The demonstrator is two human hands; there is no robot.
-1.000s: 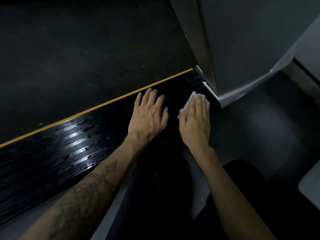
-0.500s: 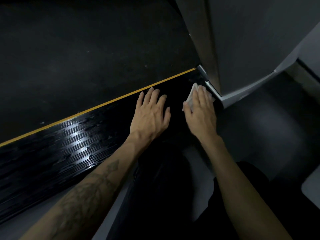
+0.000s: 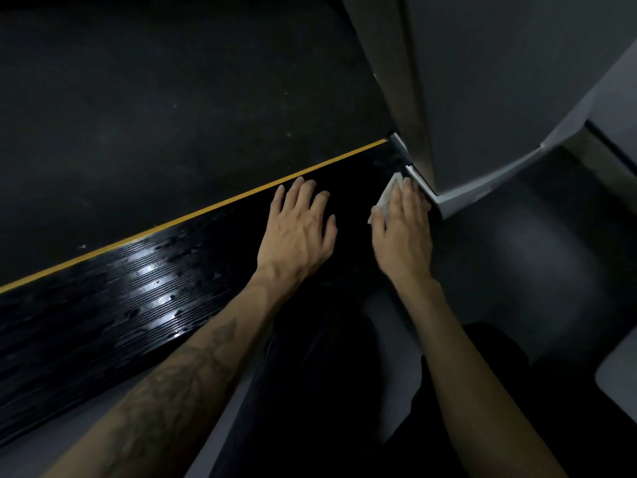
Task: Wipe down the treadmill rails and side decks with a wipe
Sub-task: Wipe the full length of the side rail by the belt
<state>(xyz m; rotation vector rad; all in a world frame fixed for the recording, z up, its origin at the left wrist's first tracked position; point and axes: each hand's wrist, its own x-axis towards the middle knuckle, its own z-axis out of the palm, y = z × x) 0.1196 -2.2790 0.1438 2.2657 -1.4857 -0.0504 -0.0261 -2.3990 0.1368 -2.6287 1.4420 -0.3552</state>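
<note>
A glossy black ribbed side deck (image 3: pixel 113 305) runs diagonally beside the treadmill belt (image 3: pixel 155 108), with a yellow stripe (image 3: pixel 206 212) between them. My left hand (image 3: pixel 300 229) rests flat on the deck, fingers straight. My right hand (image 3: pixel 403 229) presses a white wipe (image 3: pixel 386 194) flat onto the deck's far end, fingertips against the base of the grey upright (image 3: pixel 499 81). Most of the wipe is hidden under the palm.
The grey upright's light trim (image 3: pixel 458 198) meets the deck at the fingertips. Dark floor (image 3: pixel 551 253) lies to the right, with a pale object (image 3: pixel 620 370) at the right edge. My dark trousers (image 3: pixel 310 391) fill the bottom middle.
My right hand has slid the wipe forward along the deck until it reaches the upright's base. My left hand has stayed flat on the deck.
</note>
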